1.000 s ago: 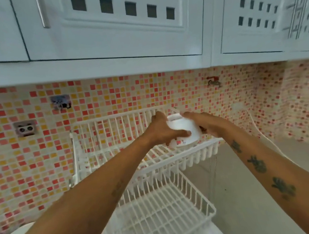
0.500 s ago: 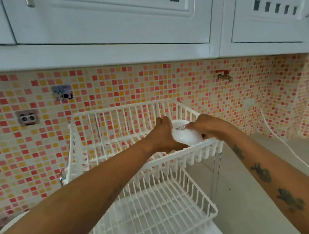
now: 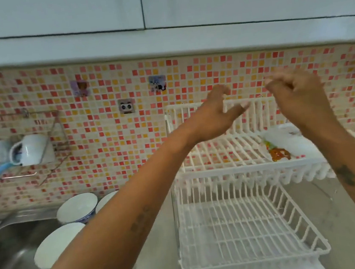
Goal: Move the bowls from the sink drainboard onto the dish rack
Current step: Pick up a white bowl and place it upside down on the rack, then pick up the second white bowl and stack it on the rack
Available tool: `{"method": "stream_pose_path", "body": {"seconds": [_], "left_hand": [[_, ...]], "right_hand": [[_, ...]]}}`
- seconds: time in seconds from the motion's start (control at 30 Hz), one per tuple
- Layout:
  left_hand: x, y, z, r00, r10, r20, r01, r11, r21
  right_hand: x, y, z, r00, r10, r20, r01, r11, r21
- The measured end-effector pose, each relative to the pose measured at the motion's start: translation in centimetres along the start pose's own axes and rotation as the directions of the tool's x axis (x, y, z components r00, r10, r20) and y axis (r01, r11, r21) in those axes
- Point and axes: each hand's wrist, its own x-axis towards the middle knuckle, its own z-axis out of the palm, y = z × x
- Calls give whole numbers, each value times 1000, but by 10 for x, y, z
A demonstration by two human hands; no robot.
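bowls: one white bowl (image 3: 288,143) is seen lying on the upper tier of the dish rack (image 3: 242,171), at its right. three more bowls (image 3: 77,207) are counted by the sink (image 3: 7,242). left hand (image 3: 216,116) and right hand (image 3: 300,96) are raised above the rack, fingers spread, nothing held.

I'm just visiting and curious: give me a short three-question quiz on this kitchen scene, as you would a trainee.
1. True or false: the left hand and right hand are both empty.
2. Which tier of the dish rack holds the decorated bowl: A) upper, B) lower?
3. Fill in: a blue-patterned bowl waits beside the ____.

Key: 1 true. 2 A. 3 sink.
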Motion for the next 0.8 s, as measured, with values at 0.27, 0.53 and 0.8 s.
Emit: {"method": "stream_pose_path", "body": {"seconds": [0.27,0.53,0.8], "left_hand": [[-127,-106,-123,757,-304,-578,358,934,-22],[-300,-222,-181,333,-654,-680,611,698,-372],[-416,-329,-130,-44,-911,-410,579,312,-753]], "right_hand": [[-67,-143,161,967,-241,88,127,747,653],[-207,-185,338,630,-152,762,-378,796,472],[-349,-118,423,273,241,931,-565,824,-48]]}}
